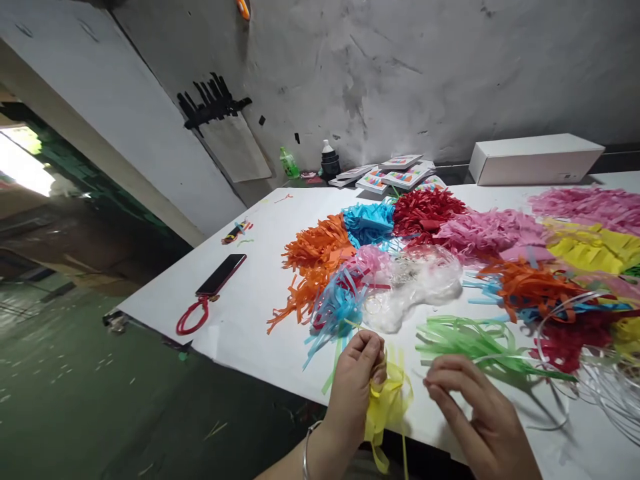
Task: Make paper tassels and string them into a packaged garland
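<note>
My left hand (357,373) is closed on a yellow paper tassel (387,403) at the table's front edge, and its strips hang down below the fingers. To the right, my right hand (473,407) has its thumb and fingertips pinched together; whatever is between them is too small to name. A green fringed tassel (470,337) lies just beyond my right hand. Past my left hand is a pile of blue and pink strips (340,297), beside a clear plastic bag (417,280).
Orange fringe (320,247), red fringe (427,210) and pink fringe (493,233) are heaped behind. White cord (607,380) is coiled at right. A phone (221,274) with a red strap lies left. A white box (535,160) and stacked cards (403,177) stand by the wall.
</note>
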